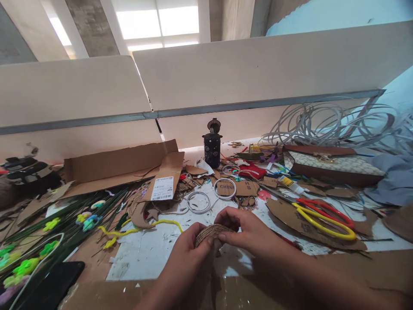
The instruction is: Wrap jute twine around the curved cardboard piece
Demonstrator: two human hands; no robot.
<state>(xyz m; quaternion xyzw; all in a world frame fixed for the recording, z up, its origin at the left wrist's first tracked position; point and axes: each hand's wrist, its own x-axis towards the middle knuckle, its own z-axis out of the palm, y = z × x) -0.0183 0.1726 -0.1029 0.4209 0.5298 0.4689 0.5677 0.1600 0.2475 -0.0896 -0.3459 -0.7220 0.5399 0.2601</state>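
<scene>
Both hands grip a small curved piece wound with brown jute twine [210, 233], low in the middle of the view. My left hand [189, 249] pinches its left side, thumb lying along the front. On the other side, my right hand [247, 230] is closed around its upper right edge, thumb pressed to the front and fingers curled behind. What lies under the twine is hidden. Just beyond the hands are two white rings [198, 203] and a thin cord. A crescent of cardboard [139, 215] with twine near it rests to the left, beside a yellow pipe cleaner [167, 223].
Red-and-yellow-handled scissors [325, 221] lie on cardboard at right, near a glue tube [292, 185] and a patterned handbag [332, 165]. A dark bottle [212, 148] stands open at the back. At left are a cardboard box [119, 163], pipe-cleaner flowers [92, 221] and a phone [53, 284].
</scene>
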